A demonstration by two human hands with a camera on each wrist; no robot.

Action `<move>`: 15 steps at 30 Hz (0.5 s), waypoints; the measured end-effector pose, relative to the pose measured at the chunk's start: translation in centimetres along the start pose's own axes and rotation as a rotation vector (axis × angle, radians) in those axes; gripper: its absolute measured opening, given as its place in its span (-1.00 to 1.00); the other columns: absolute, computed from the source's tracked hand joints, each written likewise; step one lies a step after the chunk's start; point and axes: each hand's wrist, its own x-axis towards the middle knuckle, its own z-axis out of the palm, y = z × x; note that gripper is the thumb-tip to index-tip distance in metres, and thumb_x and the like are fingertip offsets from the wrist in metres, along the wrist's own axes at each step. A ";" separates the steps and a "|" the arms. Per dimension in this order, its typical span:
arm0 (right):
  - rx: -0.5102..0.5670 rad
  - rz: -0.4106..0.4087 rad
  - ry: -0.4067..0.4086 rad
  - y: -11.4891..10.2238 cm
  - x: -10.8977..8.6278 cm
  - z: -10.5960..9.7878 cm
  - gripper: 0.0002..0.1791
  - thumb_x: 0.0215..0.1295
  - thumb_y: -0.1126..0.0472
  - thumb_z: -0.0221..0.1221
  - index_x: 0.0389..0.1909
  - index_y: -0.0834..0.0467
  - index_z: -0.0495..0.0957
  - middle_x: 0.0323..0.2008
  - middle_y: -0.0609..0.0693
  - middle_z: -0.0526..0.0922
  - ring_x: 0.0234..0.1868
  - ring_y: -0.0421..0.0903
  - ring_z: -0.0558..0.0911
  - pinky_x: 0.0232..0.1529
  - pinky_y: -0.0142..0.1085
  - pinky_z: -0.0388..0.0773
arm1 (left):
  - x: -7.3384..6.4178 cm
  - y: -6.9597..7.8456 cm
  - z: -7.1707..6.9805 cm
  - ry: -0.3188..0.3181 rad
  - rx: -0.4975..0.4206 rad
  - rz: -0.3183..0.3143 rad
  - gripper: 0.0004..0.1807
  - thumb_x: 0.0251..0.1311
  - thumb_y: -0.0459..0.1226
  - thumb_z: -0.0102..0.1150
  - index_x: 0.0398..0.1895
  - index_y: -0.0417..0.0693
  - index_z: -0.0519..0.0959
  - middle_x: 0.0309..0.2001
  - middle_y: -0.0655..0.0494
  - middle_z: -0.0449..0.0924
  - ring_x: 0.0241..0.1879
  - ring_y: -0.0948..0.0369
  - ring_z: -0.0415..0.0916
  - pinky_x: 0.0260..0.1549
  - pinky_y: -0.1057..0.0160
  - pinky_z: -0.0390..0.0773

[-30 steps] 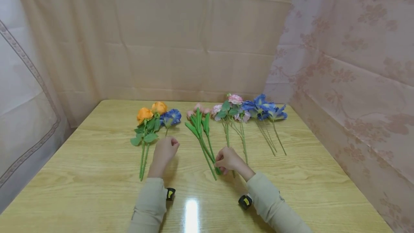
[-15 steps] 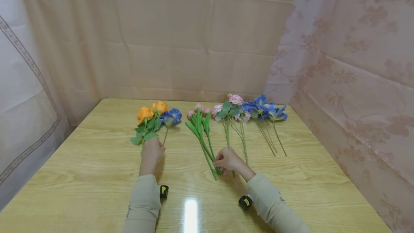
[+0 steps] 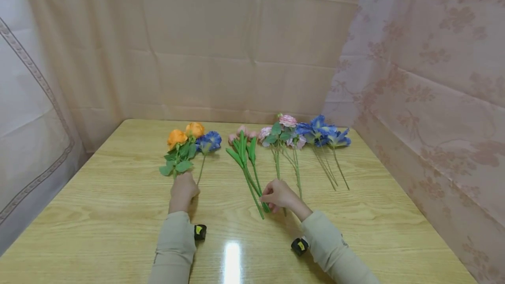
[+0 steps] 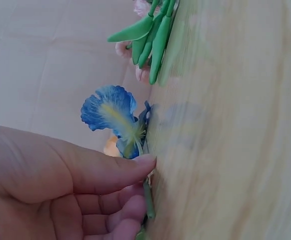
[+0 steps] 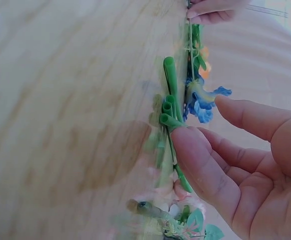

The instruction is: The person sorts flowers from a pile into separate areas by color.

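Note:
In the head view my left hand (image 3: 184, 192) lies over the stems of two orange roses (image 3: 177, 139) at the table's left. Its thumb and fingers pinch the thin stem of a blue iris (image 3: 208, 142), whose bloom lies beside the roses; the left wrist view shows the iris (image 4: 110, 112) just past the thumb tip. My right hand (image 3: 279, 194) hovers beside the lower stems of the pink tulips (image 3: 244, 161). In the right wrist view, the thumb and index finger of the right hand (image 5: 235, 155) stand apart, with the tulips' green stem ends (image 5: 169, 107) right by a fingertip.
Pink, many-petalled flowers (image 3: 287, 121) lie right of the tulips, stems toward me, one stem passing under the right hand. Several blue irises (image 3: 321, 130) lie further right. Beige curtain (image 3: 197, 56) hangs behind the wooden table (image 3: 98, 209); patterned cloth (image 3: 434, 100) hangs at right.
My left hand has moved left and slightly down, from beside the blue iris to over the orange roses' stems, swinging the iris stem leftward. The right hand has stayed in place.

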 end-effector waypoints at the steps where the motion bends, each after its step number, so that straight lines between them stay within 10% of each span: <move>1: 0.001 0.001 0.000 0.0 0.0 0.0 -0.90 0.11 0.32 0.20 -0.51 0.28 0.54 -0.70 0.09 0.51 -0.74 -0.14 0.50 -0.67 -0.28 0.52 | 0.0 -0.1 0.0 0.009 0.000 0.015 -0.83 -0.08 -0.51 0.10 -0.68 -0.25 0.34 -0.67 0.01 0.24 -0.63 0.14 0.18 -0.69 0.26 0.26; 15: 0.016 -0.007 -0.013 0.0 -0.2 -0.1 -0.89 0.12 0.31 0.19 -0.51 0.29 0.54 -0.69 0.09 0.51 -0.71 -0.13 0.51 -0.65 -0.28 0.53 | -0.1 -0.3 0.2 0.027 -0.038 0.091 -0.64 -0.12 -0.50 -0.15 -0.89 -0.01 0.08 -0.80 0.20 -0.10 -0.74 0.25 -0.11 -0.72 0.32 0.07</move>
